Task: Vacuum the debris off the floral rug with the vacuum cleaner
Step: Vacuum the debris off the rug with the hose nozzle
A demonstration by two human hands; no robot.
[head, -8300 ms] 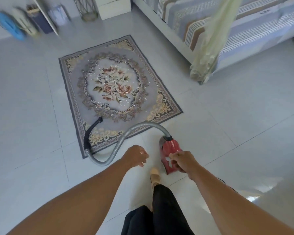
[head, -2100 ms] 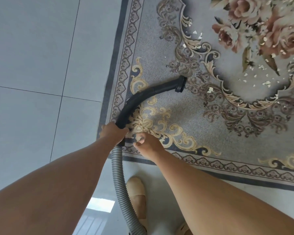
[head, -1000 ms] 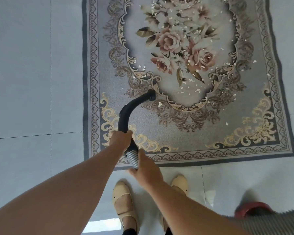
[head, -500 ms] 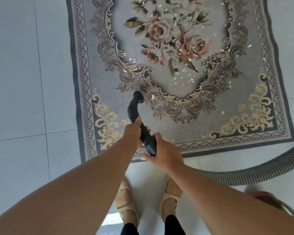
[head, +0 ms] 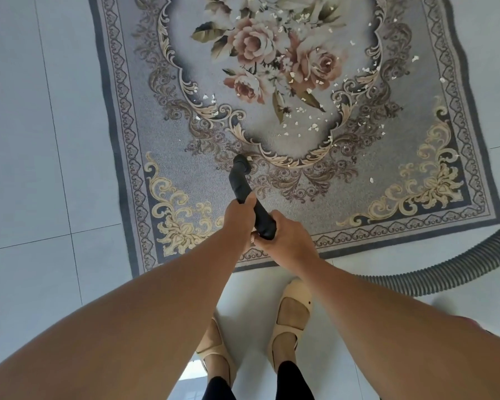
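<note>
Both hands — left hand [head: 238, 216], right hand [head: 286, 241] — grip the black nozzle [head: 241, 183], pointing away toward the floral rug's [head: 300, 209] debris [head: 312, 127].

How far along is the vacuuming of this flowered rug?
Barely begun. Done: the grey ribbed hose lies alongside, and the left hand and right hand grip the black curved plastic nozzle. In hand: its tip is at a flake on the near scrollwork of the grey floral rug. Left: the white debris flakes scattered over the roses and the right border.
</note>
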